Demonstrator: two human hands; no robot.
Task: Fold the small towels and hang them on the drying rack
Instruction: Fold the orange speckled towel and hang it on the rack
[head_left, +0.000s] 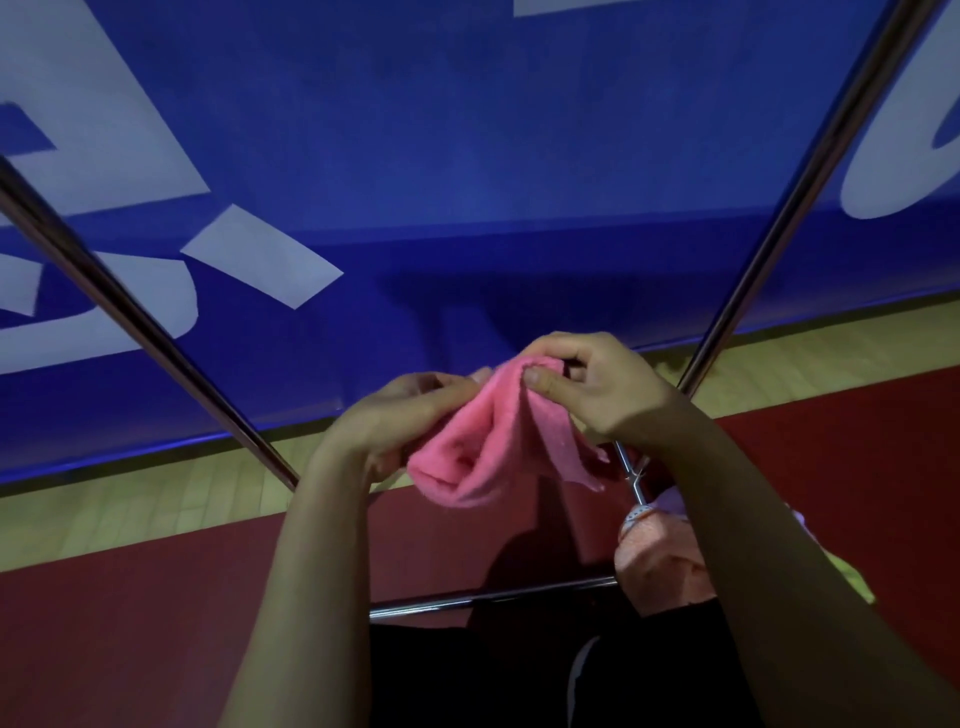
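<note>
Both hands (498, 405) hold a folded pink towel (493, 441).

Dim, soft focus; wide-angle bending at edges; shadows on lower foreground.

left hand (395, 415): fingertips hidden behind pink towel (488, 441) | rack poles (130, 312): ends cut off by frame edges | peach cloth (660, 561): partly hidden behind right forearm
</note>
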